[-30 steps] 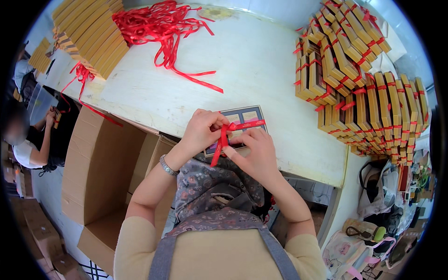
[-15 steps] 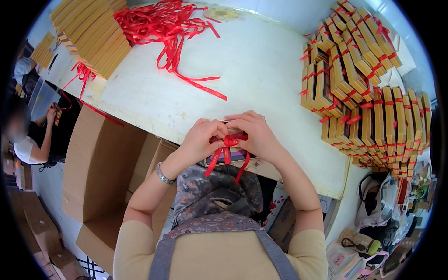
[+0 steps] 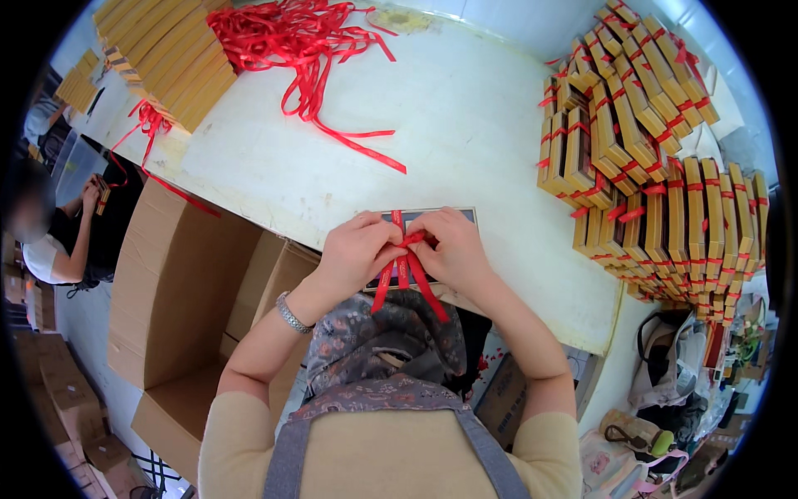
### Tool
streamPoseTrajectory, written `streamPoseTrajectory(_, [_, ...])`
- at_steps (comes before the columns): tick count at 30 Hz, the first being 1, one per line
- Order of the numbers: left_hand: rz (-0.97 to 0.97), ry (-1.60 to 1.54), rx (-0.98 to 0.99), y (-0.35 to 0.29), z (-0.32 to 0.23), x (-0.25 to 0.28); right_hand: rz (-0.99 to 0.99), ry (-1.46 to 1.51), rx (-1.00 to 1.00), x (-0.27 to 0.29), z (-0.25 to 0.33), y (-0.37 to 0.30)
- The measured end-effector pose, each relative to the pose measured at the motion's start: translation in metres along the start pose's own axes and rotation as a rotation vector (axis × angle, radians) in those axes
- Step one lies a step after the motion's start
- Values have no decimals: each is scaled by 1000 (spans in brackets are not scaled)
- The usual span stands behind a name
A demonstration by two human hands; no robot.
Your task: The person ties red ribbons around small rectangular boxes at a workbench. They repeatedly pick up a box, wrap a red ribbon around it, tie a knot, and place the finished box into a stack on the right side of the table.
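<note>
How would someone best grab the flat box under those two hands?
Probably by its right edge, coming from the right with fingers on the rim. The box is flat and straight-sided, and its far right corner shows past the right hand. Avoid the top: red ribbon crosses it, pinched there by the left hand too.

Two hands [image 3: 353,254] are at one flat box [image 3: 468,214] and one red ribbon [image 3: 410,239], three strips [image 3: 382,287] hanging below its knot. There is one counter [image 3: 465,125], one heap of loose ribbons [image 3: 283,37] too tangled to count, dozens of ribboned boxes [image 3: 697,212], one bracelet [image 3: 293,314], one apron [image 3: 374,333], one large open carton [image 3: 166,266] and at least one co-worker [image 3: 51,259].
</note>
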State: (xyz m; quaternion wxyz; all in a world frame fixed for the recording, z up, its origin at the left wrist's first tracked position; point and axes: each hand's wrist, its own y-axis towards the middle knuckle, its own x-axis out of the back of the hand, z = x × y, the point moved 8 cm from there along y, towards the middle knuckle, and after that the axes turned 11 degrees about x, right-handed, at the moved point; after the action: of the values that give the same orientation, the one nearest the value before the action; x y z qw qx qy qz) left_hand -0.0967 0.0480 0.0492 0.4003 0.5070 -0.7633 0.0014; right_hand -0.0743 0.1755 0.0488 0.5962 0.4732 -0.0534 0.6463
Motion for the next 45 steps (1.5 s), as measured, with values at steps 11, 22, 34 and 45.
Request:
streamPoseTrajectory(11, [-104, 31, 200, -12, 5, -10, -264, -241, -175, -5, 9, -19])
streamPoseTrajectory(22, [-120, 160, 244, -15, 7, -13, -270, -85, -219, -7, -1, -26])
streamPoseTrajectory(34, [-174, 181, 127, -11, -2, -11, -50, 81, 9, 11, 3, -7])
streamPoseTrajectory(45, [-260, 34, 536, -21, 14, 8, -337, -98, -199, 12, 1, -26])
